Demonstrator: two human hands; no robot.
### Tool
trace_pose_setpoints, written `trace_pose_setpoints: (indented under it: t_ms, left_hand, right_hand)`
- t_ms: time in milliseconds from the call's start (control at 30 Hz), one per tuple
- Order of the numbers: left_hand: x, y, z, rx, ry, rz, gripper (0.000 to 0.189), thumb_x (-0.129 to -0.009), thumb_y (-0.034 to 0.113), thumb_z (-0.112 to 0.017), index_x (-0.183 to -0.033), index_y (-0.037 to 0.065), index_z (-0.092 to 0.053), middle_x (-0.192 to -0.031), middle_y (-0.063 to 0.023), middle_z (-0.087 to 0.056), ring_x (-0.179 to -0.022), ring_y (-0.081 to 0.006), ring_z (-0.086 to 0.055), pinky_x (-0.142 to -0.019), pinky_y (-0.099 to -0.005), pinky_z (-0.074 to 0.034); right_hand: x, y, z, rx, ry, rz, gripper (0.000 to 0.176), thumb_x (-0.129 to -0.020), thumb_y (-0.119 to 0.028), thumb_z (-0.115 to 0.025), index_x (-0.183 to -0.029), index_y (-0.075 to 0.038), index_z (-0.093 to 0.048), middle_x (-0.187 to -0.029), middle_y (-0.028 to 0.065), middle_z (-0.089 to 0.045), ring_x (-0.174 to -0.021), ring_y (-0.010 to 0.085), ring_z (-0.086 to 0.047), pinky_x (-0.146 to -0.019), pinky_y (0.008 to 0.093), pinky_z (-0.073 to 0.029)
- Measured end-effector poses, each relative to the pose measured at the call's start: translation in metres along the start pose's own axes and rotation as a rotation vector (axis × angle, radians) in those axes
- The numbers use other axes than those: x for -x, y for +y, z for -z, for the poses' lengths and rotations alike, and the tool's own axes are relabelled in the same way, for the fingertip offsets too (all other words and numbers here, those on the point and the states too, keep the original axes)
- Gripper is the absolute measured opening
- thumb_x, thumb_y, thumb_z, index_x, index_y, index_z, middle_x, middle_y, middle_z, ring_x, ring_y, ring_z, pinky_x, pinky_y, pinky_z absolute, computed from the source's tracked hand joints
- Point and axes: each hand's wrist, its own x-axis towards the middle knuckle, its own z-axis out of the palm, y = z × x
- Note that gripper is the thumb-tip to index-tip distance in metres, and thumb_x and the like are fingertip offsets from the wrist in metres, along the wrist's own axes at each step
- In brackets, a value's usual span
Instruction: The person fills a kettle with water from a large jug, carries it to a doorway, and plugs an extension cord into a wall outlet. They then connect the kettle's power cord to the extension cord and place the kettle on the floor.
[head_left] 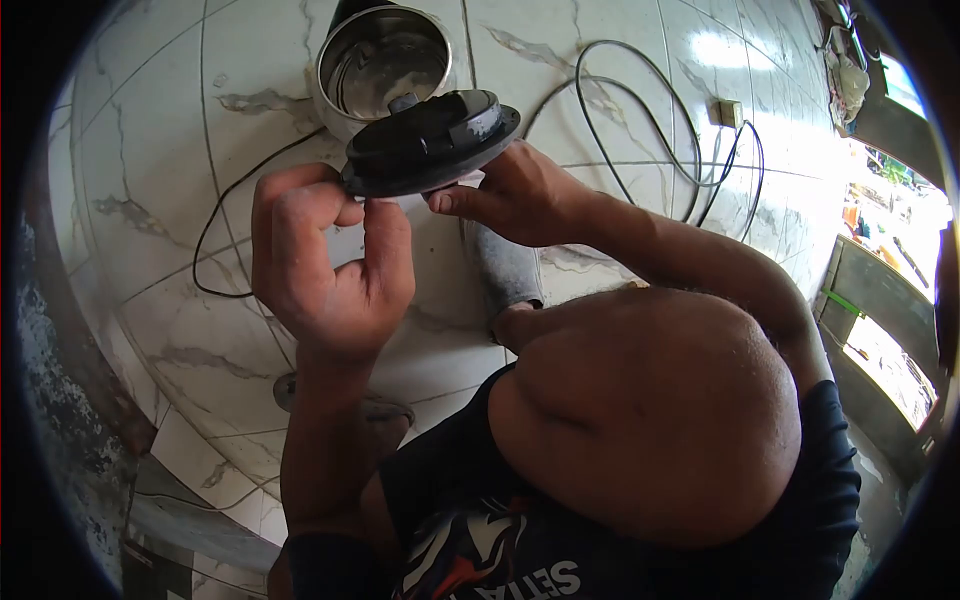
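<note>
Both of my hands hold up a black round lid (425, 148), tilted, with a small knob and a worn, scuffed raised part on its upper side. My left hand (335, 245) is curled, its fingertips and thumb at the lid's left lower edge. From the right, my right hand (525, 190) grips the rim, thumb below; some of its fingers are hidden behind the lid. Just beyond the lid stands an open, shiny metal kettle (385, 60) with a dark handle at its far side. The lid covers part of the kettle's near rim.
A dark cable (200, 240) curves over the marble-patterned tile floor (260, 60) on the left. More cable (640, 60) lies looped on the right, near a small pale box (730, 112). My bent knee (700, 370) rises close on the right. A bright doorway opens at far right.
</note>
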Motion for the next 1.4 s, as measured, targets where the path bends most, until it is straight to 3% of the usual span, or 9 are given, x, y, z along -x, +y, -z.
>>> trace_pose_setpoints:
  t_ms: [200,367,600,767,833,1000,1067,1133,1400]
  left_hand:
    - [0.001,0.002,0.004,0.066,0.044,0.055,0.023,-0.077,-0.004,-0.070,-0.084,0.006,-0.051,-0.073,-0.0039,-0.049,-0.061,-0.0183,-0.049,-0.053,-0.0299,-0.041]
    - [-0.013,0.006,0.010,0.164,-0.067,0.342,0.032,-0.087,0.000,-0.065,-0.118,0.000,-0.062,-0.065,0.0021,-0.041,-0.055,-0.0084,-0.036,-0.055,-0.0246,-0.037]
    - [-0.008,-0.008,0.009,0.151,-0.135,0.397,0.037,-0.086,0.002,-0.065,-0.123,0.002,-0.062,-0.063,0.0038,-0.039,-0.057,-0.0073,-0.036,-0.055,-0.0235,-0.034]
    - [0.002,-0.041,0.009,0.068,-0.200,0.510,0.030,-0.088,0.005,-0.065,-0.118,0.003,-0.064,-0.067,0.0005,-0.046,-0.060,-0.0107,-0.043,-0.061,-0.0267,-0.041]
    - [0.011,-0.068,0.016,-0.027,-0.374,0.554,0.029,-0.088,0.006,-0.065,-0.116,0.002,-0.064,-0.069,-0.0035,-0.052,-0.062,-0.0138,-0.050,-0.064,-0.0298,-0.045]
    - [0.058,-0.116,0.040,-0.315,-0.821,0.433,0.036,-0.079,0.009,-0.073,-0.112,0.008,-0.060,-0.094,-0.0099,-0.058,-0.084,-0.0274,-0.060,-0.074,-0.0411,-0.049]
    - [0.081,-0.129,0.048,-0.427,-0.880,0.297,0.039,-0.076,0.010,-0.075,-0.112,0.009,-0.059,-0.101,-0.0115,-0.058,-0.092,-0.0314,-0.061,-0.078,-0.0443,-0.049]
    - [0.100,-0.140,0.053,-0.565,-1.012,0.486,0.046,-0.076,0.011,-0.076,-0.118,0.011,-0.057,-0.111,-0.0129,-0.055,-0.107,-0.0346,-0.057,-0.086,-0.0481,-0.047]
    - [0.107,-0.151,0.072,-0.413,-0.997,0.464,0.045,-0.075,0.010,-0.075,-0.116,0.009,-0.057,-0.111,-0.0132,-0.056,-0.105,-0.0349,-0.058,-0.086,-0.0476,-0.047]
  right_hand:
    - [-0.005,-0.002,0.000,-0.019,-0.036,-0.013,0.052,-0.091,-0.050,-0.065,-0.108,-0.001,-0.064,-0.102,0.0187,-0.071,-0.098,0.0340,-0.067,-0.085,0.0437,-0.051]
    - [-0.003,-0.017,0.011,-0.084,-0.070,-0.164,0.057,-0.088,-0.054,-0.069,-0.111,-0.002,-0.065,-0.108,0.0160,-0.070,-0.101,0.0297,-0.067,-0.087,0.0405,-0.053]
    - [0.000,-0.004,0.029,-0.127,-0.079,-0.204,0.058,-0.089,-0.047,-0.071,-0.122,0.000,-0.059,-0.114,0.0158,-0.067,-0.101,0.0232,-0.067,-0.089,0.0361,-0.054]
    - [0.032,0.077,0.090,0.195,0.549,-0.293,0.045,-0.086,-0.037,-0.075,-0.116,-0.005,-0.065,-0.094,0.0150,-0.073,-0.086,0.0241,-0.071,-0.074,0.0342,-0.055]
    - [0.061,0.119,0.118,0.309,0.781,-0.592,0.039,-0.085,-0.035,-0.073,-0.111,-0.006,-0.067,-0.092,0.0156,-0.073,-0.086,0.0255,-0.071,-0.077,0.0363,-0.055]
    - [0.126,0.204,0.154,0.587,0.975,-0.782,0.037,-0.084,-0.039,-0.070,-0.105,-0.008,-0.069,-0.098,0.0196,-0.070,-0.093,0.0330,-0.068,-0.086,0.0429,-0.053]
    - [0.121,0.201,0.151,0.487,0.881,-0.807,0.038,-0.084,-0.040,-0.070,-0.105,-0.008,-0.069,-0.102,0.0205,-0.069,-0.095,0.0332,-0.068,-0.085,0.0424,-0.053]
    - [0.108,0.204,0.135,0.404,0.764,-0.785,0.041,-0.084,-0.043,-0.071,-0.105,-0.008,-0.069,-0.106,0.0213,-0.068,-0.098,0.0340,-0.067,-0.085,0.0422,-0.053]
    - [0.036,0.169,0.037,0.347,0.553,-0.483,0.032,-0.087,-0.035,-0.064,-0.097,-0.004,-0.066,-0.093,0.0221,-0.067,-0.091,0.0384,-0.066,-0.081,0.0473,-0.051]
